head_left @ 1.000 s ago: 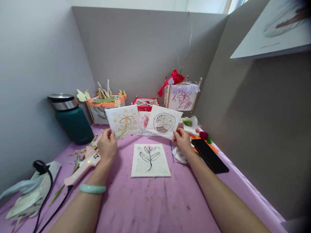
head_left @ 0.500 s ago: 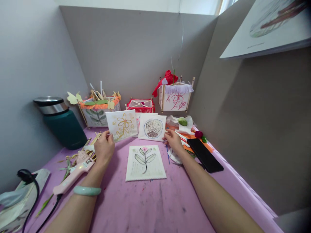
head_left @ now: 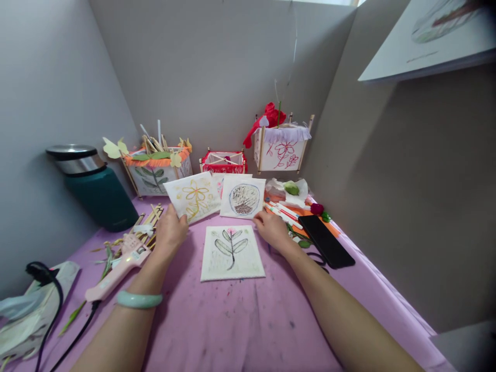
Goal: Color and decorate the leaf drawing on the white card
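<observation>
My left hand (head_left: 170, 232) is closed on the lower left corner of a white canvas panel with a yellow flower drawing (head_left: 196, 196), which leans back at a tilt. My right hand (head_left: 271, 227) has its fingers curled at the lower right corner of a panel with a brown and black drawing in a blue circle (head_left: 244, 199); the exact grip is partly hidden. Between my hands, a panel with a leafy plant and pink flower (head_left: 232, 253) lies flat on the table. Another panel shows only partly behind the two upright ones.
A teal bottle (head_left: 101, 196), sticks, and a pink glue gun (head_left: 118, 274) with a cord are on the left. Decorated boxes stand at the back, including a red-fringed one (head_left: 223, 163). Markers (head_left: 284, 214) and a black phone (head_left: 326, 240) lie right on the purple table (head_left: 232, 330).
The yellow flower panel has tipped, its left side lower and further out, with my left hand. My right hand has shifted slightly left and towards me. The view has dipped a little.
</observation>
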Demonstrator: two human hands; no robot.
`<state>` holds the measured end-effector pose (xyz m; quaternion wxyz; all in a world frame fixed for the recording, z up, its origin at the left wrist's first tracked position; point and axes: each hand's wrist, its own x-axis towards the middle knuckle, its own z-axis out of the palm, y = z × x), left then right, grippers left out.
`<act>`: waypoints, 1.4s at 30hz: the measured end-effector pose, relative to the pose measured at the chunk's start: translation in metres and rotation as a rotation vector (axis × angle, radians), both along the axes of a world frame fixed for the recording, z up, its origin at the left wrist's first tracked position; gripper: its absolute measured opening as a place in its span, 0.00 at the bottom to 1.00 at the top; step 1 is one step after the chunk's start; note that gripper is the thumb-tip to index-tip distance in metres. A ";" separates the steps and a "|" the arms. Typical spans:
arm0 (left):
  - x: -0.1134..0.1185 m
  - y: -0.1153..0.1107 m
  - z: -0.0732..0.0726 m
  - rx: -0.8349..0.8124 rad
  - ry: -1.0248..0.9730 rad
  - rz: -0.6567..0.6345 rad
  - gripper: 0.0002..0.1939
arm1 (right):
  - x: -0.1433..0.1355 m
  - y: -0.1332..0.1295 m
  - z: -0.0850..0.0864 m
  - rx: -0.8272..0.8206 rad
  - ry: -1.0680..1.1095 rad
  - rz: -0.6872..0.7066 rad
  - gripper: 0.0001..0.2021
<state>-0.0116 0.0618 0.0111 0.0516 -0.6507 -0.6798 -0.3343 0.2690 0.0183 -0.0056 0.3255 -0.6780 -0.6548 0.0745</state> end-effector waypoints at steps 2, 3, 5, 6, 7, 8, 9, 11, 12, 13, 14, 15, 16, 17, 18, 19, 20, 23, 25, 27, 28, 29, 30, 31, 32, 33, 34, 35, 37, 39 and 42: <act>0.004 -0.007 0.003 0.061 0.049 -0.015 0.19 | -0.006 -0.003 0.000 -0.045 -0.044 0.004 0.06; 0.008 -0.011 0.003 0.046 0.062 -0.027 0.18 | -0.008 -0.004 -0.001 -0.062 -0.057 0.004 0.06; 0.015 -0.018 0.001 -0.086 0.050 -0.095 0.14 | -0.012 -0.007 -0.002 -0.085 -0.066 0.007 0.06; 0.020 -0.020 -0.001 -0.169 0.035 -0.146 0.13 | -0.013 -0.008 -0.002 -0.093 -0.062 0.008 0.07; 0.023 -0.022 -0.003 -0.234 0.020 -0.197 0.12 | -0.014 -0.008 -0.003 -0.097 -0.052 0.009 0.07; 0.026 -0.022 -0.006 -0.273 0.004 -0.236 0.11 | -0.015 -0.008 -0.004 -0.100 -0.037 0.006 0.08; 0.028 -0.022 -0.009 -0.290 -0.012 -0.261 0.11 | -0.016 -0.008 -0.005 -0.101 -0.017 0.000 0.09; 0.029 -0.021 -0.013 -0.292 -0.036 -0.273 0.11 | -0.015 -0.005 -0.007 -0.096 0.038 -0.025 0.09; 0.027 -0.020 -0.015 -0.299 -0.061 -0.274 0.12 | -0.015 -0.003 -0.007 -0.090 0.073 -0.042 0.09; 0.025 -0.018 -0.016 -0.305 -0.101 -0.277 0.13 | -0.015 -0.001 -0.008 -0.080 0.113 -0.059 0.09; 0.023 -0.017 -0.016 -0.315 -0.156 -0.286 0.15 | -0.014 0.001 -0.007 -0.064 0.157 -0.074 0.09; 0.021 -0.016 -0.015 -0.327 -0.299 -0.294 0.17 | -0.014 0.003 -0.007 -0.042 0.202 -0.084 0.09; 0.020 -0.016 -0.014 -0.307 -0.453 -0.324 0.19 | -0.013 0.004 -0.005 -0.014 0.241 -0.090 0.10; 0.019 -0.016 -0.012 -0.275 -0.600 -0.366 0.20 | -0.014 0.005 -0.003 0.023 0.279 -0.090 0.11; 0.020 -0.017 -0.009 -0.223 -0.728 -0.417 0.21 | -0.014 0.005 -0.001 0.077 0.329 -0.077 0.12; 0.022 -0.019 -0.006 -0.147 -0.815 -0.461 0.21 | -0.016 0.003 0.002 0.150 0.403 -0.045 0.13; 0.024 -0.021 -0.002 -0.060 -0.866 -0.494 0.21 | -0.017 0.002 0.004 0.228 0.489 -0.001 0.14; 0.031 -0.026 0.007 0.147 -0.875 -0.510 0.19 | -0.021 -0.004 0.010 0.393 0.730 0.137 0.14; 0.033 -0.026 0.010 0.174 -0.857 -0.519 0.18 | -0.022 -0.005 0.011 0.408 0.798 0.174 0.13; 0.032 -0.025 0.011 0.157 -0.845 -0.538 0.18 | -0.021 -0.004 0.009 0.402 0.830 0.198 0.12; 0.031 -0.025 0.011 0.148 -0.842 -0.544 0.19 | -0.021 -0.003 0.008 0.390 0.832 0.207 0.12; 0.030 -0.024 0.011 0.138 -0.844 -0.548 0.19 | -0.020 -0.002 0.007 0.369 0.825 0.212 0.13; 0.028 -0.024 0.011 0.125 -0.853 -0.551 0.19 | -0.018 -0.001 0.005 0.334 0.806 0.216 0.13; 0.027 -0.023 0.011 0.103 -0.862 -0.558 0.20 | -0.017 0.000 0.004 0.291 0.780 0.216 0.13; 0.026 -0.023 0.011 0.066 -0.870 -0.563 0.21 | -0.016 0.001 0.003 0.242 0.751 0.215 0.12; 0.025 -0.023 0.010 0.016 -0.869 -0.561 0.22 | -0.016 0.001 0.001 0.194 0.724 0.212 0.11; 0.024 -0.023 0.009 -0.046 -0.850 -0.549 0.21 | -0.015 0.001 0.000 0.149 0.701 0.210 0.10; 0.022 -0.024 0.008 -0.127 -0.805 -0.528 0.20 | -0.015 0.001 -0.002 0.109 0.677 0.205 0.10; 0.020 -0.024 0.005 -0.304 -0.678 -0.482 0.17 | -0.016 0.001 -0.005 0.039 0.635 0.192 0.09; 0.018 -0.025 0.001 -0.439 -0.576 -0.460 0.14 | -0.016 0.002 -0.007 -0.017 0.601 0.178 0.08; 0.015 -0.023 0.000 -0.458 -0.532 -0.426 0.13 | -0.011 0.006 -0.009 -0.013 0.589 0.091 0.09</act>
